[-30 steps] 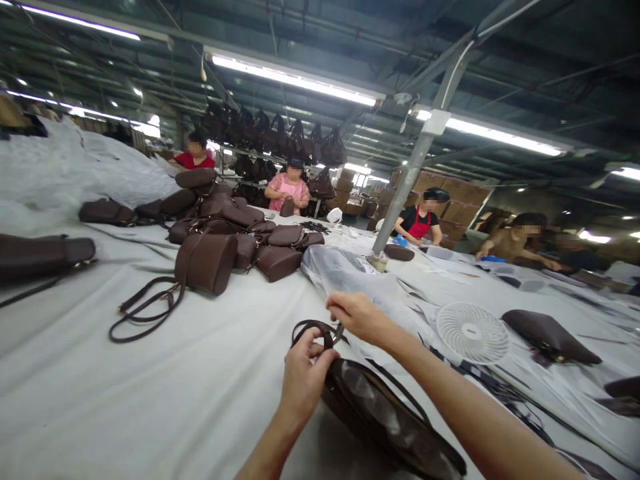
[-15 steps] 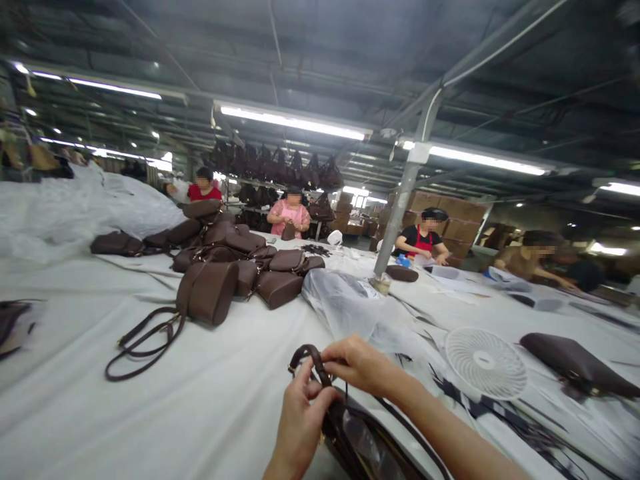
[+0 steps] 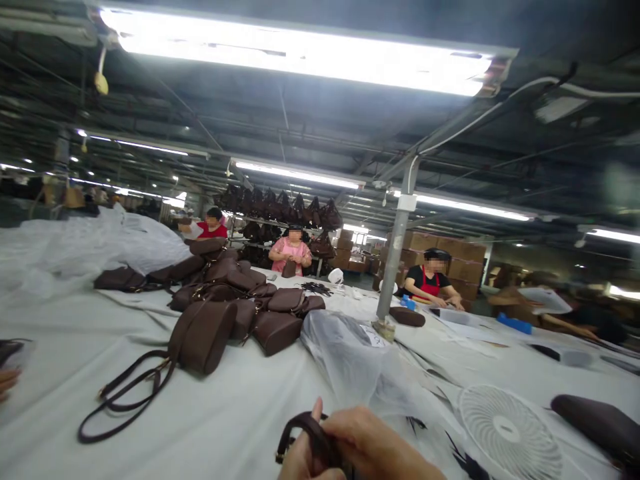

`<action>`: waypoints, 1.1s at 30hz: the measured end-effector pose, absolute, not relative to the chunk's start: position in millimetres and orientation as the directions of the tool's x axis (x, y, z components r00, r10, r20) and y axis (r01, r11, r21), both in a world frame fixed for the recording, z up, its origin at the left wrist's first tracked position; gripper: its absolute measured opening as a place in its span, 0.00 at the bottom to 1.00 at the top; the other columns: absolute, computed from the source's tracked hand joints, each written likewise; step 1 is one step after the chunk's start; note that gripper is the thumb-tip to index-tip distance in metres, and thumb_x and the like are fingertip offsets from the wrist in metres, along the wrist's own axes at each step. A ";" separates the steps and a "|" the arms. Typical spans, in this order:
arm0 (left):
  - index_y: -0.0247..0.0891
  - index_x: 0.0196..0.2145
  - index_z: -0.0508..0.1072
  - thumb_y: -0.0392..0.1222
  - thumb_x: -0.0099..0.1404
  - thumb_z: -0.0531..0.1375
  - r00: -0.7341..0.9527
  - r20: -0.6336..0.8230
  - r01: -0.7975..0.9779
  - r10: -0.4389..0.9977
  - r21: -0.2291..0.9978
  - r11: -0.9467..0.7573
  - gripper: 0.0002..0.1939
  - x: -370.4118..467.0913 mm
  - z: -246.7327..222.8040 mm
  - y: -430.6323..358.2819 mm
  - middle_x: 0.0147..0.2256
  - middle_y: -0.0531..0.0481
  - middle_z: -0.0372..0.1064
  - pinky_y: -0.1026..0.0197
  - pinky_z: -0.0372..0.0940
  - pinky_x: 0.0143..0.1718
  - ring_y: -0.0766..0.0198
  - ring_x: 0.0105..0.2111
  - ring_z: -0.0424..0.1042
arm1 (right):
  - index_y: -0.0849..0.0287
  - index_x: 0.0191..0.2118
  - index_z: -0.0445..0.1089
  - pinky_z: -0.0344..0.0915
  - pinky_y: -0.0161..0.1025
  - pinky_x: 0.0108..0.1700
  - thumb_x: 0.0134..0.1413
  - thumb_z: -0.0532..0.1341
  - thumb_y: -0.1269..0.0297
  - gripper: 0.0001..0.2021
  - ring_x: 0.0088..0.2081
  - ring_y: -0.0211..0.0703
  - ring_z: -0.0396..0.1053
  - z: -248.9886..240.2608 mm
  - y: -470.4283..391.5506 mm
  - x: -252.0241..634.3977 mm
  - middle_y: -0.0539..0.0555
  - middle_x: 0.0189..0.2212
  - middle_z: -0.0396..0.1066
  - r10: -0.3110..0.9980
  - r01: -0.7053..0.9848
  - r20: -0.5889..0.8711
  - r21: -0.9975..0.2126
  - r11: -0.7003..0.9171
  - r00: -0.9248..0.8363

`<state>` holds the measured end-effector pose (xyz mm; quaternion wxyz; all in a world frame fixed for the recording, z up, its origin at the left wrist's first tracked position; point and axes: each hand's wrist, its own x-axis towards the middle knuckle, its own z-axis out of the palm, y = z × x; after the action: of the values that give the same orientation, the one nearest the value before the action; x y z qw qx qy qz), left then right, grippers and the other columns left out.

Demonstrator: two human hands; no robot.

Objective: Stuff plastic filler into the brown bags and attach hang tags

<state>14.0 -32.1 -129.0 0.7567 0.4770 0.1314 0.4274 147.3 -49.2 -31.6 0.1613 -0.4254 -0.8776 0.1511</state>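
At the left edge, part of another person's hand (image 3: 7, 383), just beside a dark thing in clear wrap (image 3: 10, 350). Then crumpled clear plastic (image 3: 90, 247), a pile of dark brown bags (image 3: 233, 277), and nearer, a single bag (image 3: 203, 337) with a long strap (image 3: 97, 440) looped out on the white counter (image 3: 200, 433), well apart from either hand.

Low in the middle, the left hand (image 3: 300, 460), cut off by the bottom of the view. Index finger straight, its tip jutting past the top of a dark brown strap (image 3: 319, 437); thumb low, apparently pinching the strap against the other fingers. Out on the strap's left leg, a metal buckle (image 3: 279, 453), nearer to the left hand. From there, arches up across the left fingers rather than along them, then slants down rightward between both hands. Against that slanting leg, the right hand (image 3: 367, 440), fingers bent close together, tips hidden: cannot tell whether pinching. Nor, from here, any sight of the strap's lower end.

Just beyond the right knuckles, a clear plastic bag (image 3: 350, 347); farther right, a white fan (image 3: 507, 429), then a dark bag (image 3: 595, 427) at the edge.
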 end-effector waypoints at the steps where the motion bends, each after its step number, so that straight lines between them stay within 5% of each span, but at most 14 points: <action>1: 0.35 0.65 0.52 0.37 0.47 0.67 0.572 0.215 -0.509 0.791 0.850 0.137 0.49 14.3 -124.0 -34.8 0.26 0.51 0.73 0.62 0.63 0.29 0.61 0.25 0.72 | 0.57 0.29 0.69 0.58 0.30 0.30 0.50 0.52 0.75 0.11 0.26 0.36 0.63 -33.2 -46.2 147.2 0.47 0.24 0.68 0.798 0.701 0.179 -0.395 0.594 -0.575; 6: 0.33 0.56 0.63 0.41 0.53 0.62 0.330 0.147 -0.249 0.933 0.966 -0.064 0.32 15.9 -111.0 -37.2 0.21 0.57 0.66 0.64 0.60 0.27 0.63 0.23 0.67 | 0.61 0.32 0.71 0.58 0.33 0.32 0.60 0.50 0.70 0.12 0.28 0.38 0.66 -19.6 -48.5 150.7 0.51 0.25 0.70 0.900 0.848 0.223 -0.311 0.430 -0.374; 10: 0.38 0.35 0.71 0.45 0.59 0.58 0.235 0.271 0.024 0.933 0.958 -0.285 0.09 13.7 -115.5 -30.3 0.20 0.57 0.61 0.65 0.56 0.26 0.66 0.22 0.62 | 0.59 0.42 0.71 0.60 0.37 0.37 0.58 0.58 0.58 0.11 0.37 0.45 0.70 -11.3 -91.5 153.7 0.55 0.35 0.73 0.960 0.974 0.246 -0.148 0.174 -0.135; 13: 0.39 0.25 0.67 0.42 0.60 0.56 0.262 0.378 0.175 0.888 0.887 -0.428 0.08 7.0 -113.1 -25.3 0.24 0.54 0.63 0.64 0.56 0.30 0.65 0.26 0.62 | 0.52 0.52 0.65 0.58 0.37 0.31 0.49 0.66 0.54 0.24 0.34 0.47 0.72 -27.2 -124.2 146.7 0.56 0.44 0.70 0.979 1.000 0.203 0.016 0.002 -0.005; 15: 0.38 0.23 0.66 0.40 0.58 0.56 0.335 0.401 0.207 0.853 0.852 -0.481 0.07 0.2 -110.8 -19.8 0.25 0.53 0.63 0.64 0.56 0.31 0.64 0.28 0.63 | 0.50 0.55 0.62 0.56 0.36 0.28 0.51 0.65 0.57 0.25 0.33 0.46 0.73 -42.6 -131.8 143.9 0.56 0.45 0.68 0.980 0.994 0.193 0.091 -0.067 0.048; 20: 0.36 0.26 0.73 0.39 0.52 0.58 0.576 0.192 0.146 0.794 0.933 -0.330 0.05 -22.4 -110.5 -2.0 0.19 0.56 0.60 0.65 0.53 0.24 0.66 0.22 0.60 | 0.51 0.55 0.62 0.53 0.37 0.25 0.59 0.61 0.62 0.19 0.33 0.47 0.74 -63.8 -122.4 146.8 0.53 0.40 0.70 0.984 0.977 0.170 0.194 -0.089 0.055; 25: 0.37 0.22 0.74 0.36 0.49 0.59 0.483 0.200 0.257 0.852 0.898 -0.357 0.03 -39.8 -97.8 0.2 0.17 0.56 0.62 0.66 0.52 0.23 0.67 0.20 0.60 | 0.50 0.51 0.65 0.51 0.36 0.24 0.61 0.58 0.61 0.12 0.30 0.46 0.74 -70.7 -122.1 148.3 0.53 0.38 0.70 0.978 0.962 0.198 0.246 -0.117 0.068; 28: 0.37 0.25 0.73 0.41 0.54 0.58 0.460 0.257 -0.005 0.850 0.958 -0.287 0.06 -47.1 -97.5 -12.1 0.22 0.53 0.68 0.65 0.60 0.29 0.65 0.24 0.65 | 0.50 0.51 0.65 0.51 0.36 0.23 0.62 0.58 0.61 0.12 0.29 0.45 0.73 -73.3 -123.9 148.6 0.52 0.38 0.70 0.976 0.957 0.208 0.263 -0.125 0.070; 30: 0.38 0.27 0.73 0.43 0.55 0.58 0.600 0.184 -0.127 0.779 0.983 -0.134 0.07 -54.6 -109.2 -23.4 0.25 0.50 0.72 0.61 0.63 0.33 0.62 0.27 0.70 | 0.50 0.51 0.65 0.50 0.36 0.23 0.62 0.57 0.61 0.12 0.30 0.45 0.73 -73.3 -124.1 148.7 0.52 0.37 0.70 0.974 0.961 0.213 0.247 -0.126 0.073; 33: 0.39 0.24 0.74 0.37 0.50 0.60 0.670 0.039 0.164 0.741 0.966 -0.200 0.03 -69.3 -135.1 -35.2 0.25 0.48 0.73 0.59 0.64 0.35 0.57 0.30 0.72 | 0.50 0.49 0.67 0.50 0.36 0.24 0.62 0.58 0.60 0.11 0.30 0.45 0.73 -71.4 -123.6 149.4 0.52 0.38 0.70 0.975 0.967 0.212 0.227 -0.118 0.069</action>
<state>-69.3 -35.2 -135.1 0.5512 0.7289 0.3106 0.2617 149.4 -123.6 -71.4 -0.0129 -0.7310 -0.6640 -0.1569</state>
